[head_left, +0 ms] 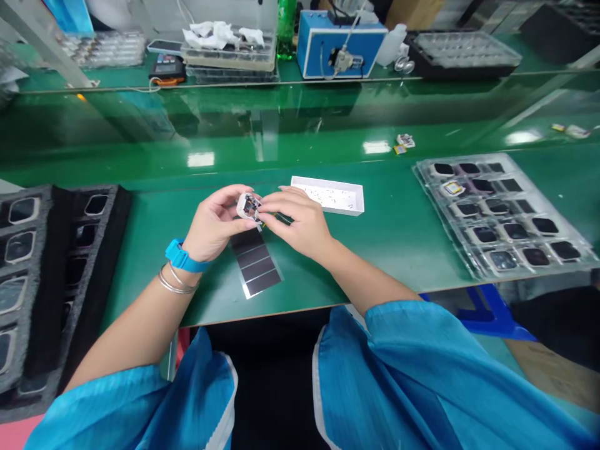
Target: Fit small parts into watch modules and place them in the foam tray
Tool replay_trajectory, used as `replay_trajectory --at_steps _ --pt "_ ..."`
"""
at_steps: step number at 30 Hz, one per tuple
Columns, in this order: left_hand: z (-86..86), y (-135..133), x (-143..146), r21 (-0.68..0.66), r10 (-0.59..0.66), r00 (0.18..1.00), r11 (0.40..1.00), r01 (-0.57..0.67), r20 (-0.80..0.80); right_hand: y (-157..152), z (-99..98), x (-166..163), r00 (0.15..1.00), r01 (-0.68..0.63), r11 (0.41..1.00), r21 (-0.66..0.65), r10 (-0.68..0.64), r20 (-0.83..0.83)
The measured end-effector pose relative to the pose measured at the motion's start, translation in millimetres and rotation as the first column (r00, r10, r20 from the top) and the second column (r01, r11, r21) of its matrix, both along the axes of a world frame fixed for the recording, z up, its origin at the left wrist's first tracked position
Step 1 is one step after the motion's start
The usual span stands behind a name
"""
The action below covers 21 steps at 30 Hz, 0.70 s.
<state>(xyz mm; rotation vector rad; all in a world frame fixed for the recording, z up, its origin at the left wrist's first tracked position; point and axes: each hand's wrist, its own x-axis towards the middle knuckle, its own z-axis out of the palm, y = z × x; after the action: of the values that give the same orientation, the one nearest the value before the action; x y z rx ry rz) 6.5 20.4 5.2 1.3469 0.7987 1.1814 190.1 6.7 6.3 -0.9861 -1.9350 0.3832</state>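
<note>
Over the green bench mat (145,262), all the action sat at mid-bench; the left hand (213,222) cradled a small white-rimmed device (249,208) in its curled fingers, a narrow hold, and the right hand (295,219) came in from the other side, its fingertips pinching the same device; there it was, held up between both hands, just above the mat, with dark internals showing!

Right beneath the hands lay a dark striped sheet (255,262) on a silver backing, partly covered by the right hand; just beyond, a white tray (328,195) of tiny dark parts sat close by the right fingers. A blue wrist strap (180,255) and thin silver bangles (175,281) circled the left wrist; to the left, a black foam tray (54,281) held rows of framed pieces; to the right, a clear blister tray (501,212) carried dark square parts. Farther off, across a glossy green belt (281,131), stood a blue bench instrument (340,45) and a tray of white wipes (225,47).
</note>
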Motion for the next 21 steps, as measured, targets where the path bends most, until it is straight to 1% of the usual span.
replay_trajectory --at_steps 4,6,10,16,19,21 --pt "-9.6 0.9 1.7 0.134 0.079 0.997 0.988 -0.077 -0.009 0.8 -1.1 1.4 0.995 -0.006 1.000 0.029 0.003 0.095" --pt "-16.6 -1.1 1.9 0.167 0.116 0.993 0.979 -0.113 -0.006 0.7 -2.9 0.6 0.992 -0.007 1.000 0.027 0.004 0.123" --pt "-25.7 -7.2 1.1 0.176 0.166 0.985 0.972 -0.157 -0.039 0.1 -8.3 -3.1 0.992 -0.017 0.999 0.044 0.011 0.127" --pt "-28.3 -10.7 3.3 0.227 0.191 0.981 0.956 -0.184 -0.011 1.1 -13.8 -3.4 0.992 -0.003 0.997 0.073 -0.006 0.125" --pt "-29.9 -9.8 5.1 0.234 0.211 0.978 0.951 -0.203 -0.008 1.6 -18.3 -5.3 0.993 -0.011 0.992 0.123 -0.004 0.121" --pt "-31.0 -9.0 6.1 0.220 0.192 0.981 0.957 -0.189 0.008 1.2 -19.9 -7.9 0.992 -0.011 0.989 0.149 -0.008 0.124"
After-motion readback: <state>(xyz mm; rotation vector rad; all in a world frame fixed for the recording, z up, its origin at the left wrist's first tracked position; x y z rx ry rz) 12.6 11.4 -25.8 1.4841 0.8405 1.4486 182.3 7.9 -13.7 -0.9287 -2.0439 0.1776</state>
